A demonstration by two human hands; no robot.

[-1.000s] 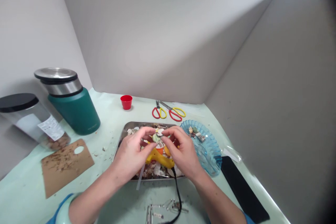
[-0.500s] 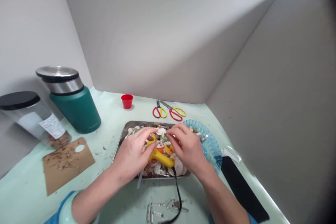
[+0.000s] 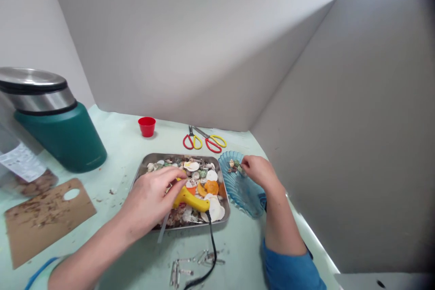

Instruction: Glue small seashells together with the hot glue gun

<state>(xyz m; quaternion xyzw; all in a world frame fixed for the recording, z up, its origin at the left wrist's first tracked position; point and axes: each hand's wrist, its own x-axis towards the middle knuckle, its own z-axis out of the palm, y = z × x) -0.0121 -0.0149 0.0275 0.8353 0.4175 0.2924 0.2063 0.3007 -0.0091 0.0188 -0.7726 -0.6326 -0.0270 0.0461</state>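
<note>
My left hand (image 3: 158, 192) hovers over the left part of a metal tray (image 3: 224, 224), thumb and fingertips curled close together; whatever is in the pinch is too small to make out. Just beside those fingertips, a yellow hot glue gun (image 3: 195, 200) lies on the shells in the tray, its black cord running toward me. My right hand (image 3: 260, 171) reaches over a blue scallop-shaped dish (image 3: 239, 195), with its fingers closed by the small shells (image 3: 234, 165) there. What it grips is hidden by the hand.
A red cup (image 3: 147, 127) and two pairs of scissors (image 3: 212, 141) are behind the tray. At left stand a green flask (image 3: 64, 133) and a clear jar (image 3: 25, 165), near a brown board (image 3: 49, 217) strewn with crumbs. Several small metal pins (image 3: 180, 272) lie in front.
My right hand has left the space above the tray and moved right to the blue dish. My left hand stays over the tray, its fingertips closer together. The view has turned right.
</note>
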